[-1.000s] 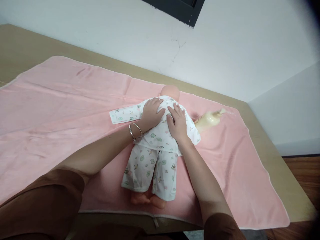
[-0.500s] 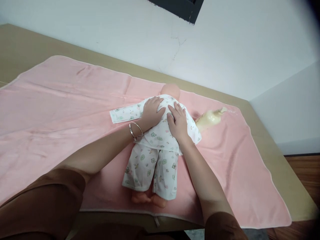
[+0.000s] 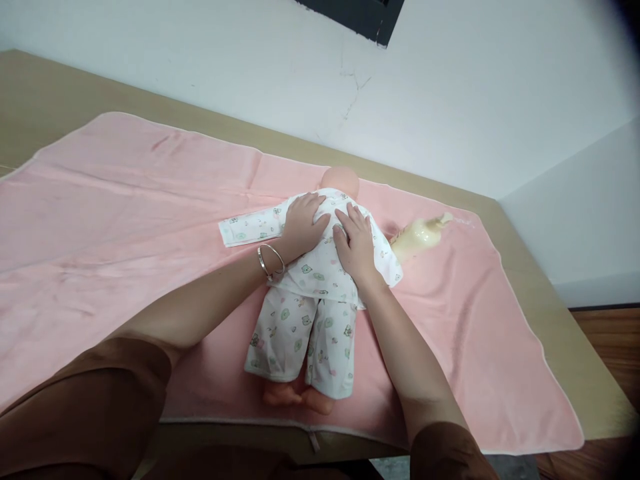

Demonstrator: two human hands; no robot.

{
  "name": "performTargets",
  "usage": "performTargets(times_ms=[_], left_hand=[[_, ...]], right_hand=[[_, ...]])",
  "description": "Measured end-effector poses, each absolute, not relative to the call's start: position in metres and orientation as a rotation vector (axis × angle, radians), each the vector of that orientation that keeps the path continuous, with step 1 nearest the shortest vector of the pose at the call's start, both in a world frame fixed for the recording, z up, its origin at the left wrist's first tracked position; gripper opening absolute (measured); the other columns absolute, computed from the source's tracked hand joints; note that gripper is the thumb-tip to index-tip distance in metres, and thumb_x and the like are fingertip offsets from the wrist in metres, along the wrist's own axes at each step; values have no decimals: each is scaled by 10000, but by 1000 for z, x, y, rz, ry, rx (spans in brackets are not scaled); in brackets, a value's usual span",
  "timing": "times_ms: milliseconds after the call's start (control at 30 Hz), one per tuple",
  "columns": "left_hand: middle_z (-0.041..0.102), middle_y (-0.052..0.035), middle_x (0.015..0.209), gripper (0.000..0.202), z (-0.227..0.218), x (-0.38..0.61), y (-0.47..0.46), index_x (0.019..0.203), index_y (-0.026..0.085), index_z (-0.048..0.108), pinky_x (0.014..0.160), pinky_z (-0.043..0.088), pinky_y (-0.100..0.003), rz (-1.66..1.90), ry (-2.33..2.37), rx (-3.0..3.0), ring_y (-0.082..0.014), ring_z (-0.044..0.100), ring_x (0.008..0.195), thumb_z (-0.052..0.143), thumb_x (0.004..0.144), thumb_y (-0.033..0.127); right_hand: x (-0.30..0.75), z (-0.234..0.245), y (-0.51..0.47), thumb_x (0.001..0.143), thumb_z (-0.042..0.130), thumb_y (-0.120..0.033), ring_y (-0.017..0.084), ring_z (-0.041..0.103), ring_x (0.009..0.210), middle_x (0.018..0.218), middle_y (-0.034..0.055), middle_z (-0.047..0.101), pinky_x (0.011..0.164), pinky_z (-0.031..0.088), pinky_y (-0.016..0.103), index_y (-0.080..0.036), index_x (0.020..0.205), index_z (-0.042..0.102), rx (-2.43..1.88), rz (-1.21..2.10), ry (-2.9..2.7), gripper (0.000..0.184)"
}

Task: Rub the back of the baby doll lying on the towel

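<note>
A baby doll in white printed pajamas lies on a pink blanket, its head away from me and its bare feet toward me. The back of its head is up, so it seems to be face down. My left hand rests flat on the left side of its upper back, fingers stretched out. On the right side of the upper back lies my right hand, its fingers slightly spread. Both thumbs point inward, a small gap between them. A bracelet circles my left wrist.
Right of the doll, a cream pump bottle lies on its side on the blanket, partly behind the doll's sleeve. The blanket covers most of a wooden table. A white wall stands behind the table.
</note>
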State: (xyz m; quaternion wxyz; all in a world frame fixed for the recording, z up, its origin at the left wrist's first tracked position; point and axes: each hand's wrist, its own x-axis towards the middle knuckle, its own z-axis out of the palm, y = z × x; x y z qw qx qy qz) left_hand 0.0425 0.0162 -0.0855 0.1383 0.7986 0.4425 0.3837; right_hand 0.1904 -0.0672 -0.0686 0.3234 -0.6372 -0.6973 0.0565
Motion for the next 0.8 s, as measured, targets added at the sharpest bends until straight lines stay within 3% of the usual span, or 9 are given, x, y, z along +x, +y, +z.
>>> performTargets(times_ms=[333, 533, 800], left_hand=[[615, -144, 1418, 470, -88, 42, 17, 1332, 137, 612, 1219, 363, -492, 1116, 1258, 2305, -313, 527, 1357, 477, 922, 324], [640, -99, 1390, 439, -88, 42, 17, 1318, 186, 617, 1215, 374, -484, 1131, 1255, 2304, -293, 541, 1345, 490, 918, 313], [626, -103, 1407, 428, -90, 42, 19, 1323, 192, 614, 1220, 373, -479, 1133, 1246, 2305, -294, 537, 1351, 508, 929, 319]], right_hand=[[190, -68, -68, 1040, 386, -403, 286, 296, 1576, 1654, 81, 402, 1298, 166, 596, -230, 1449, 560, -1675, 137, -1832, 477], [191, -70, -67, 1037, 392, -408, 279, 300, 1575, 1657, 64, 399, 1298, 165, 604, -252, 1444, 561, -1667, 135, -1827, 468], [192, -73, -65, 1042, 390, -410, 279, 307, 1572, 1654, 79, 402, 1301, 158, 598, -243, 1444, 565, -1662, 127, -1827, 469]])
